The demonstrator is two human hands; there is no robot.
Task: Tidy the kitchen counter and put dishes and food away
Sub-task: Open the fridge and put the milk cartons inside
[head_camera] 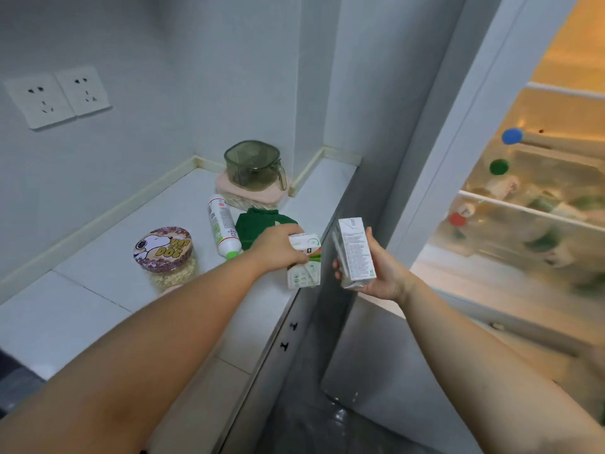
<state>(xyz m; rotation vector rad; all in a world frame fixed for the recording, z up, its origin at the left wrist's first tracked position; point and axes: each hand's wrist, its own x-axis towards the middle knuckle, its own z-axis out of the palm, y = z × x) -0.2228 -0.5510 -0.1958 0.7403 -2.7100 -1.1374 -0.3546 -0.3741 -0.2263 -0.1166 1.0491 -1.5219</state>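
My right hand [379, 270] holds a small white drink carton [355, 253] upright beside the counter's right edge. My left hand [278, 247] reaches across the white counter [98, 290] and grips a second white carton with green and orange print [306, 270] near that edge. Behind my left hand lies a green cloth [258, 224]. A white bottle with a green cap [222, 226] lies on its side to the left of it. A clear jar with a cartoon-dog lid [163, 253] stands further left.
A green see-through jug [253, 165] sits on a pink container [229, 191] in the back corner. Two wall sockets [55, 96] are on the left wall. The open fridge [523, 208] at right shows lit shelves with several bottles and packets.
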